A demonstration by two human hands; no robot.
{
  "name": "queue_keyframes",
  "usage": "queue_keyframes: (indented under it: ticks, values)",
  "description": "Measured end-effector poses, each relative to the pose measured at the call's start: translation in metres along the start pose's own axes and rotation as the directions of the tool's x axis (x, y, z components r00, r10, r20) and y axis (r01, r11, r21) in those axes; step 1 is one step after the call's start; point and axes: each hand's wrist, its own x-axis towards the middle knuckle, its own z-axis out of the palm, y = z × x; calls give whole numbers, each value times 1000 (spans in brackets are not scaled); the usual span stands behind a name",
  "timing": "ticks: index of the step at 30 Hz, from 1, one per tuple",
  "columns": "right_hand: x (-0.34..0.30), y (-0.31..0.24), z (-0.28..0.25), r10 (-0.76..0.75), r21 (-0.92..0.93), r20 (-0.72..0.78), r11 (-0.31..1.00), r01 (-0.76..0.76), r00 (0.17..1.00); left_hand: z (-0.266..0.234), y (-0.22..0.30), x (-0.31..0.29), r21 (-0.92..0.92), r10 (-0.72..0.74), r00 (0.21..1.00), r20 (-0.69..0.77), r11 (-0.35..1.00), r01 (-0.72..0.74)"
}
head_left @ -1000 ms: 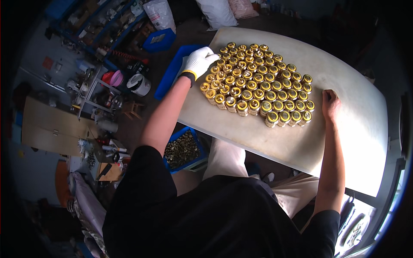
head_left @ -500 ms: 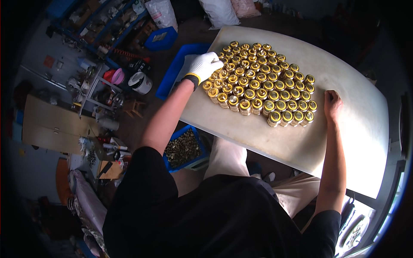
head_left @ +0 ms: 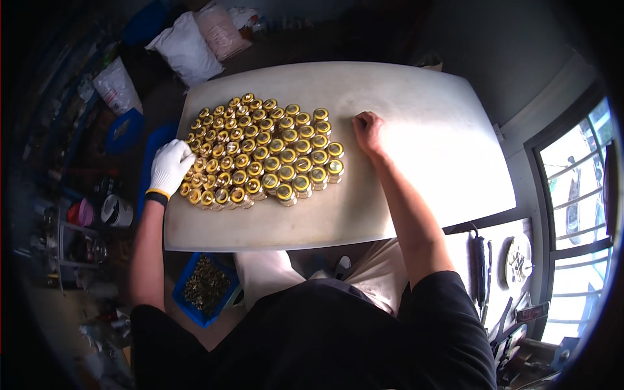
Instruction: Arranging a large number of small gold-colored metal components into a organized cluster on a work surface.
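Observation:
Many short, gold-coloured metal cylinders point(head_left: 261, 153) with yellow-rimmed tops stand upright, packed close together on the left half of a pale table point(head_left: 416, 182). At the left edge of this group is my left hand point(head_left: 172, 166), in a white knit glove with a dark and yellow cuff. Its fingers are curled at the outermost cylinders, and what they hold, if anything, is hidden. My bare right hand point(head_left: 369, 132) rests on the table to the right of the group, apart from it. Its fingers are closed in a loose fist whose inside does not show.
A blue bin point(head_left: 205, 286) of small metal pieces stands below the table's near left edge. White sacks point(head_left: 185, 51) lie beyond the far left corner. A white bucket point(head_left: 117, 211) is on the left. At the right are a side bench point(head_left: 497, 260) with tools and a barred window point(head_left: 578, 195).
My view has turned to the right, so the table and cylinders appear farther left. My left hand stays at the group's left edge, my right hand on the table, still closed.

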Motion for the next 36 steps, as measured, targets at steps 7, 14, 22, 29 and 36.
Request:
queue_keyframes:
  ticks: [7, 14, 22, 29, 36]
  values:
    - [1, -31, -23, 123, -154, 124, 983, -103, 985, 1, 2, 3, 98, 25, 997, 69, 995, -32]
    - [5, -20, -24, 104, -223, 171, 973, -65, 980, -8, -8, 2, -199, 13, 989, 150, 980, 17]
    - [7, -4, -23, 100, -273, 180, 961, -48, 979, -10, -23, -5, -484, -160, 962, 220, 839, 250]
    - [8, 1, -22, 87, -280, 181, 960, -33, 980, 23, -28, -3, -506, -392, 893, 221, 737, 449]
    - [9, 6, -18, 106, -236, 182, 970, -61, 977, 47, -43, -10, -701, -393, 879, 271, 546, 460]
